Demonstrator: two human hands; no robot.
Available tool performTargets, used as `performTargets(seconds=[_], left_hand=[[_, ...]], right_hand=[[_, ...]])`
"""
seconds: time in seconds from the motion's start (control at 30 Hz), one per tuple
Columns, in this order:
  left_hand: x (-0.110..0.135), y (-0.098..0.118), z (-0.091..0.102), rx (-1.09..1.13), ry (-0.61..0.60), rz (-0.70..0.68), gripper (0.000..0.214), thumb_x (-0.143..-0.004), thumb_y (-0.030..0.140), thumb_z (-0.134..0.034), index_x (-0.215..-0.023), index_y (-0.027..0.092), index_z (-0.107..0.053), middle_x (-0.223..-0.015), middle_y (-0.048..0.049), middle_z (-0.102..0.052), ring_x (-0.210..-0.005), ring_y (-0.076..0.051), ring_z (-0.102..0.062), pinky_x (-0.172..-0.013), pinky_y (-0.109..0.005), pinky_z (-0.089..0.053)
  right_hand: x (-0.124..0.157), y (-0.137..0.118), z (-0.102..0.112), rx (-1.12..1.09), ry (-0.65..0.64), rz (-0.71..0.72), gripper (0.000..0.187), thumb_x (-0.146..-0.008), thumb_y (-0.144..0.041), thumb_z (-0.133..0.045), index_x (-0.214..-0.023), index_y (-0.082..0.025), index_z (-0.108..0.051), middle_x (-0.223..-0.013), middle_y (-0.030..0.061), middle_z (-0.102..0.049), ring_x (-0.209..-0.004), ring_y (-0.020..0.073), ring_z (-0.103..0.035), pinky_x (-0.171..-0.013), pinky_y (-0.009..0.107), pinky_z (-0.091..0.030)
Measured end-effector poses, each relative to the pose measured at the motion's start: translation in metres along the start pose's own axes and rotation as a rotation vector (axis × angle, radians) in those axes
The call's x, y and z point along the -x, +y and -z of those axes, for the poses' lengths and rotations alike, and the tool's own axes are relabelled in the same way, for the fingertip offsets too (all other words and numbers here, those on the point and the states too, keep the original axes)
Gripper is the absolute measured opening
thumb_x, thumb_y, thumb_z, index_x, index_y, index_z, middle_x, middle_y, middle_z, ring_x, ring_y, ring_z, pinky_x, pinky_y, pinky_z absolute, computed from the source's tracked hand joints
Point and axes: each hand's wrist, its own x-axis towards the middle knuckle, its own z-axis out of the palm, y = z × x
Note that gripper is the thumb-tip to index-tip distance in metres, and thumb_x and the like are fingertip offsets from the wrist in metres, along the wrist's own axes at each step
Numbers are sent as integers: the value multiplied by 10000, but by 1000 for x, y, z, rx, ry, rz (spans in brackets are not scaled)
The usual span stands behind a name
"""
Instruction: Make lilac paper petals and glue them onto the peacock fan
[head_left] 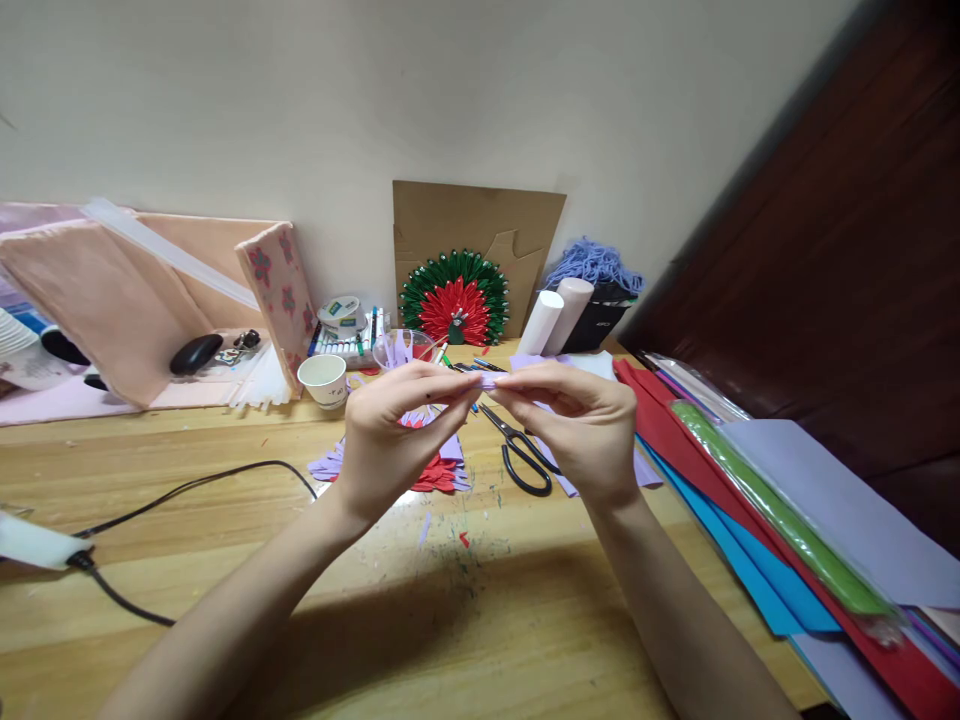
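Over the middle of the desk, my left hand (401,425) and my right hand (574,420) are raised with their fingertips almost meeting. Between them is a small purple strip (489,381), pinched at one end by each thumb and forefinger; its material is hard to make out. Beneath my left hand lies a pile of red pieces (439,473) and purple pieces (328,466), partly hidden. Black-handled scissors (516,440) rest on the desk just left of my right hand. Larger purple sheets (646,470) show behind my right wrist.
A cardboard sheet (435,212) with a red-and-green fan-shaped peacock (457,300) leans on the wall. Left stand a paper cup (323,381) and a pink fabric-covered box (281,290). White rolls (541,322) stand behind. Coloured sheets (750,560) line the right edge; a cable (217,472) crosses the left.
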Motion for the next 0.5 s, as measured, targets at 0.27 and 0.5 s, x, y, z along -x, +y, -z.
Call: performTargets(seconds=[0.27, 0.5], left_hand=[[0, -3, 2, -159, -18, -122, 215, -744, 127, -624, -928, 221, -682, -820, -23, -690, -716, -112, -621, -661, -243, -529], [1, -3, 3, -222, -41, -191, 211, -752, 137, -609, -933, 223, -676, -840, -20, -697, -734, -112, -630, -667, -231, -528]], right_hand=[[0, -4, 1, 167, -6, 97, 154, -743, -141, -648, -830, -255, -705, -824, 7, -704, -774, 171, -643, -734, 340, -536], [1, -8, 2, 390, -61, 202, 111, -768, -169, -603, -826, -247, -657, -758, 2, -660, -720, 159, -605, -708, 321, -499]])
